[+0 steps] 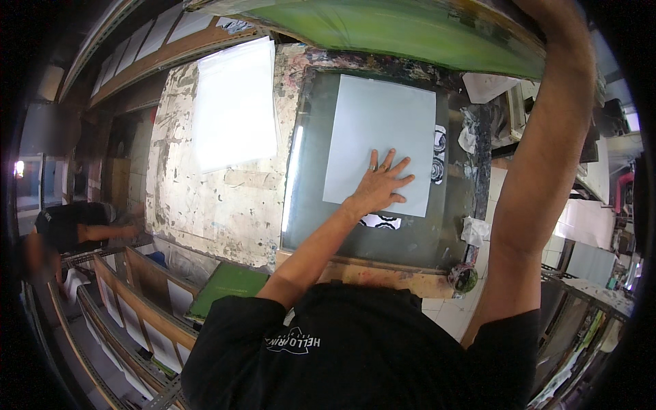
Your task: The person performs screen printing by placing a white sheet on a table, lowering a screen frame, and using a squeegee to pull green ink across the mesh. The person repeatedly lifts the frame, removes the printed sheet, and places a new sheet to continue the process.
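Observation:
My left hand (381,183) lies flat with fingers spread on a white sheet of paper (379,116). Under the sheet is a dark, glossy printing bed (307,225). Pieces with black circular patterns on white show past the sheet's right edge (439,154) and below its lower edge (380,221). A large screen-printing frame with green mesh (410,27) stands tilted up over the bed's far side. My right arm reaches up to its right end, where my right hand (547,10) grips the frame; its fingers are cut off by the picture's top edge.
A stack of white paper (236,102) rests on the paint-stained board (178,137) left of the bed. Crumpled tissues (475,231) and a small round container (463,279) sit along the right edge. Wooden racks (137,301) stand lower left, near another person (75,229).

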Demonstrator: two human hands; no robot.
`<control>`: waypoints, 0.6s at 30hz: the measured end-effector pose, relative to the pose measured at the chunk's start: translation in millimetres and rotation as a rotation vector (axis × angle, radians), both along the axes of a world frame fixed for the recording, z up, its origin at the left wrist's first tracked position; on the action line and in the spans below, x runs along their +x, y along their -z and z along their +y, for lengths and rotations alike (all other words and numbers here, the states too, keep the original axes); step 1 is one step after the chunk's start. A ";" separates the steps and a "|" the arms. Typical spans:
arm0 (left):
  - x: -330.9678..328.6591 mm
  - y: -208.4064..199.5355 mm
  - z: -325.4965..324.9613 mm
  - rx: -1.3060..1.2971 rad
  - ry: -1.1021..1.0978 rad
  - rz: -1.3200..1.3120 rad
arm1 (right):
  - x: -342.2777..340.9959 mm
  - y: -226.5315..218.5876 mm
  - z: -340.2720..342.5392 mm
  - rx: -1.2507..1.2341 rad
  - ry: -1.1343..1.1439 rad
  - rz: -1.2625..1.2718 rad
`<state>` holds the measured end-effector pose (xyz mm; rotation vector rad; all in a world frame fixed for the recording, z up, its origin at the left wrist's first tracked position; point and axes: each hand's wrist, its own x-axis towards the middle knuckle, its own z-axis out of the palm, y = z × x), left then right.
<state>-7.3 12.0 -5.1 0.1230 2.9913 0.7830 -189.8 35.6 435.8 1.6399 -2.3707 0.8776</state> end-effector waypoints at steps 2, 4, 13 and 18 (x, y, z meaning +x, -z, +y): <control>2.5 0.8 5.8 0.008 0.003 0.013 | 23.3 15.4 3.1 -0.071 -0.008 0.242; 5.6 2.6 7.9 0.029 0.005 0.060 | 22.4 18.6 1.4 -0.115 0.015 0.249; 11.6 0.6 10.9 0.023 0.020 0.052 | 24.3 32.1 -5.3 -0.249 0.054 0.280; 15.5 4.6 12.4 0.030 0.016 0.071 | 24.8 23.3 0.0 -0.141 -0.045 0.181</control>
